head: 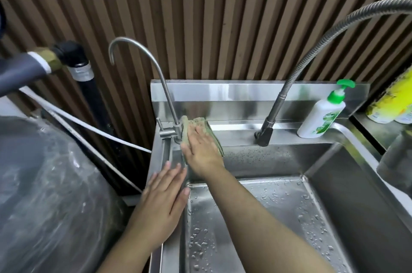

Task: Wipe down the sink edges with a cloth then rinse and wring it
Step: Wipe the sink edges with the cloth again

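Right hand [201,150]: flat, palm down on the cloth, fingers [196,133] stretched out and pressing rather than clenched around it; the forearm crosses the basin from the near right.
Cloth [213,131]: greenish, crumpled, lying on the back edge of the sink at its back left corner, touching the base of the thin tap; one end hangs over the lip into the basin.
Left hand [163,194]: open and released, fingers spread flat on the left edge of the sink, holding nothing.
Sink [243,134]: stainless steel, water drops scattered over the basin floor.
Thin tap [160,78]: curved gooseneck rising from the back left corner.
Flexible tap [287,85]: coiled metal hose on a dark base, mid back edge.
Soap bottle [321,114]: white with a green pump, standing at the back right corner.
Wall [223,16]: brown vertical slats behind the sink.
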The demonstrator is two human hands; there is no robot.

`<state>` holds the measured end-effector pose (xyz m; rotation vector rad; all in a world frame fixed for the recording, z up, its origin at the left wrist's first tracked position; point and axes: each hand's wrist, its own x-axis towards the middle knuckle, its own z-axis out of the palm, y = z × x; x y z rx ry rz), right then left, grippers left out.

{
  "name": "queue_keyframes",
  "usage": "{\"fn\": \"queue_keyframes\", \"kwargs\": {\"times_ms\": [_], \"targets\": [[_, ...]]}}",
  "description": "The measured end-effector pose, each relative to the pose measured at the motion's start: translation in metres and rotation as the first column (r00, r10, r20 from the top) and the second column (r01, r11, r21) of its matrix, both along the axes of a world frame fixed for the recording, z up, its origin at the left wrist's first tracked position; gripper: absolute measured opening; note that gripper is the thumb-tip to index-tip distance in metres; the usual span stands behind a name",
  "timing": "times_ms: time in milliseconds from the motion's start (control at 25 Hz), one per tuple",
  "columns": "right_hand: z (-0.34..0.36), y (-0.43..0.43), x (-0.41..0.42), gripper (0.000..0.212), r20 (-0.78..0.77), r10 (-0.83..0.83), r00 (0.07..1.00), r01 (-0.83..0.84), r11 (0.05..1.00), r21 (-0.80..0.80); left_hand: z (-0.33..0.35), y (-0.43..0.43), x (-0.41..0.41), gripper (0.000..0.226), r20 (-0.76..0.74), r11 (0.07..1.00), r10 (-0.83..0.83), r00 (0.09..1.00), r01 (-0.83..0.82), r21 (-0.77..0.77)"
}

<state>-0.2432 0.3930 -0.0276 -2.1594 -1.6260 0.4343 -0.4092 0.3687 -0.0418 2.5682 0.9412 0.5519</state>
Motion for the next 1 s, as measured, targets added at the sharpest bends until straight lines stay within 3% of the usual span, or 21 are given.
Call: {"fn": "queue_keyframes", "kwargs": {"times_ms": [80,160,240,320,520,680,760,1000], "targets": [[-0.011,-0.002,0.022,0.055,0.239,-0.003,0.971,0.020,0.997,-0.069,-0.004,0.006,0.004,0.085,-0.017,1.000,-0.003,1.000,0.003,-0.016],[-0.017,-0.019,0.057,0.056,0.386,-0.115,0.915,0.164,0.982,-0.096,-0.008,0.008,0.004,0.088,-0.014,0.999,0.001,1.000,-0.001,-0.033],[-0.017,-0.032,0.079,0.057,0.339,-0.317,0.886,0.385,0.909,-0.157,-0.009,0.007,0.005,0.084,-0.012,1.000,0.001,1.000,-0.002,-0.018],[-0.013,-0.024,0.065,0.059,0.326,-0.380,0.866,0.457,0.865,-0.205,-0.010,0.009,0.005,0.080,-0.026,1.000,-0.008,1.000,0.008,-0.005],[-0.013,-0.016,0.034,0.054,0.359,-0.069,0.931,0.145,0.971,-0.189,-0.010,0.009,0.005,0.080,-0.045,1.000,-0.014,0.999,0.014,-0.002],[-0.016,-0.032,0.078,0.057,0.295,-0.333,0.896,0.392,0.904,-0.172,-0.011,0.009,0.005,0.086,-0.035,1.000,-0.005,0.999,0.005,-0.016],[-0.019,-0.030,0.073,0.054,0.208,-0.421,0.883,0.443,0.893,-0.074,-0.013,0.011,0.005,0.087,-0.059,1.000,-0.009,0.998,0.009,0.002],[-0.010,-0.073,0.062,0.035,0.069,-0.372,0.926,0.367,0.927,0.077,-0.004,0.013,0.010,0.094,-0.089,0.997,0.030,0.996,-0.035,-0.064]]}}
